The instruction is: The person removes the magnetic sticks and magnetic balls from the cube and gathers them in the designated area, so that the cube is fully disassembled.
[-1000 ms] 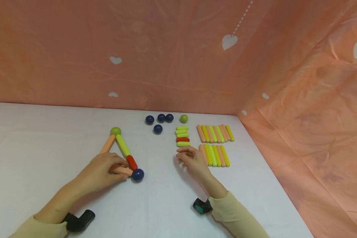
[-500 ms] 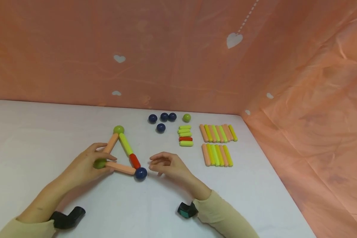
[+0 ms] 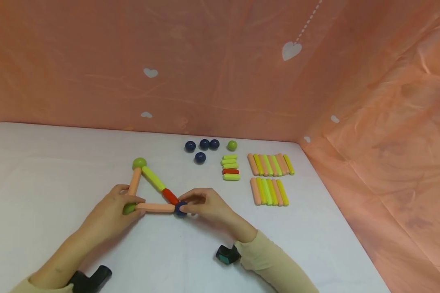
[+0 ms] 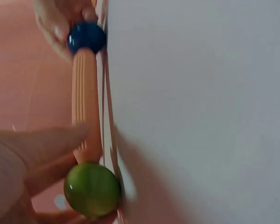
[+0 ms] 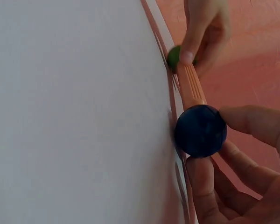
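A triangle of rods and balls lies on the table. A green ball [image 3: 139, 163] marks its far corner, with a peach rod [image 3: 134, 181] down its left side. Down its right side run a lime rod [image 3: 153, 179] and a short red piece [image 3: 170, 197]. Along the front, a second peach rod [image 4: 86, 93] joins a near green ball [image 4: 93, 189] to a dark blue ball [image 5: 200, 130]. My left hand [image 3: 111, 209] grips the front peach rod's left end, beside the near green ball, partly covering that ball. Thumb and fingers of my right hand [image 3: 210, 207] pinch the blue ball.
Several loose blue balls [image 3: 200, 158] and one green ball [image 3: 232, 145] sit at the back. Right of them is a column of short lime and red pieces [image 3: 231, 171]. Two rows of long rods [image 3: 269, 191] lie further right. An orange curtain [image 3: 220, 81] hangs behind the table.
My right hand has come leftward from near the short pieces and taken hold of the blue ball. My left hand has shifted left along the front rod to the near green ball. The triangle has turned slightly.
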The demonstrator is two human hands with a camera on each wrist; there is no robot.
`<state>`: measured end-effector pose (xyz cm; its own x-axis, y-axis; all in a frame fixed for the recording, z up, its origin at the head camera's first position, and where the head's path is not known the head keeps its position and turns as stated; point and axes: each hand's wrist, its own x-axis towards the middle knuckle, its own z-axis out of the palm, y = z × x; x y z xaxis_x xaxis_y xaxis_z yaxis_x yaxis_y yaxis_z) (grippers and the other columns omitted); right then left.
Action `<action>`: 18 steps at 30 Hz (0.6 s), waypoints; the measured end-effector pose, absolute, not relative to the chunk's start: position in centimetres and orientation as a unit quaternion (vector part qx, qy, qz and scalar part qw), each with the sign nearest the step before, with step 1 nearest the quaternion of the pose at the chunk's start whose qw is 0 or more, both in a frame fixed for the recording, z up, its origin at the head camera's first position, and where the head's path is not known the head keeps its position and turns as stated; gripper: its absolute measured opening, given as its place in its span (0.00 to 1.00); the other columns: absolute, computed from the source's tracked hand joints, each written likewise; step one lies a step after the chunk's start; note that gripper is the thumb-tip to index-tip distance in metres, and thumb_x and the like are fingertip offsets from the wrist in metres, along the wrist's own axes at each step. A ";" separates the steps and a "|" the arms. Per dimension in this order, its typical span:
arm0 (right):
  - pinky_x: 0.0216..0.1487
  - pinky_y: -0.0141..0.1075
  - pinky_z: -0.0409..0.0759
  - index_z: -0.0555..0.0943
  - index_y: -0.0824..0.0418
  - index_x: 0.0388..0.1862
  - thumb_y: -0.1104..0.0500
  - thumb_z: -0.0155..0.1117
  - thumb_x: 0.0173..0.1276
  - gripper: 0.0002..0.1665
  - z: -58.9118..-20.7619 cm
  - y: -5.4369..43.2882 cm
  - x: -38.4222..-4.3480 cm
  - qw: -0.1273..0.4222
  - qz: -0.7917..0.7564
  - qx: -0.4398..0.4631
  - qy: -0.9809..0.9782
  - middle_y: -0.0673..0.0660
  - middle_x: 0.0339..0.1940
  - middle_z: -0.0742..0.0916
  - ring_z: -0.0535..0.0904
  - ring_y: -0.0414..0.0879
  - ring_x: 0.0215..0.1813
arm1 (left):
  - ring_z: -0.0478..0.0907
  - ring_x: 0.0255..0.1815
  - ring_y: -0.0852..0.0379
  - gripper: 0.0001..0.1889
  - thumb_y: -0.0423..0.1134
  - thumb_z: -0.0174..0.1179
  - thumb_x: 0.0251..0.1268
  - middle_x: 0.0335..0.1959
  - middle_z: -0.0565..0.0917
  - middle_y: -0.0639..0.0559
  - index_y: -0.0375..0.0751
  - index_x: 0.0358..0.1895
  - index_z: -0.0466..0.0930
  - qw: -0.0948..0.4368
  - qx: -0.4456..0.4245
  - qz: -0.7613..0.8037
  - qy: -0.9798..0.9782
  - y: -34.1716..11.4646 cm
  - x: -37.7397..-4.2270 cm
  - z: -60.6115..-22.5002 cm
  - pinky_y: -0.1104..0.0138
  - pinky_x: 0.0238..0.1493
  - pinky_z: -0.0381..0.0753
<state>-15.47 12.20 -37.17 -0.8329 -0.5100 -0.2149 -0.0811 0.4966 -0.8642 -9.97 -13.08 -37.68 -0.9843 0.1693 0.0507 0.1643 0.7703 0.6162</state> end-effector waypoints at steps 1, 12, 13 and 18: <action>0.33 0.27 0.76 0.84 0.58 0.49 0.59 0.67 0.64 0.14 -37.1 12.4 -15.6 0.226 -0.468 -0.176 0.836 0.55 0.41 0.87 0.78 0.39 0.33 | 0.73 0.52 0.32 0.15 0.38 0.67 0.57 0.57 0.69 0.24 0.35 0.46 0.85 -0.002 0.087 0.325 0.942 -12.8 -9.8 -37.7 0.41 0.45 0.74; 0.42 0.29 0.76 0.83 0.57 0.49 0.56 0.69 0.62 0.16 -37.4 13.1 -16.2 0.198 -0.442 -0.189 0.854 0.52 0.43 0.86 0.78 0.39 0.40 | 0.63 0.61 0.24 0.18 0.37 0.67 0.56 0.62 0.63 0.19 0.32 0.49 0.83 -0.035 0.074 0.316 0.945 -11.0 -9.1 -37.5 0.33 0.53 0.67; 0.42 0.29 0.76 0.83 0.56 0.49 0.56 0.70 0.61 0.17 -37.5 13.0 -16.1 0.194 -0.430 -0.197 0.860 0.51 0.43 0.86 0.77 0.39 0.41 | 0.62 0.61 0.25 0.19 0.38 0.68 0.55 0.62 0.64 0.20 0.33 0.49 0.83 -0.042 0.074 0.317 0.945 -10.9 -9.2 -37.4 0.34 0.54 0.67; 0.40 0.27 0.75 0.81 0.56 0.47 0.55 0.73 0.58 0.19 -37.3 12.4 -15.9 0.158 -0.376 -0.234 0.883 0.50 0.40 0.83 0.75 0.40 0.40 | 0.67 0.56 0.36 0.15 0.36 0.72 0.50 0.51 0.77 0.34 0.36 0.42 0.85 -0.077 0.109 0.333 0.934 -10.1 -10.1 -37.4 0.41 0.53 0.68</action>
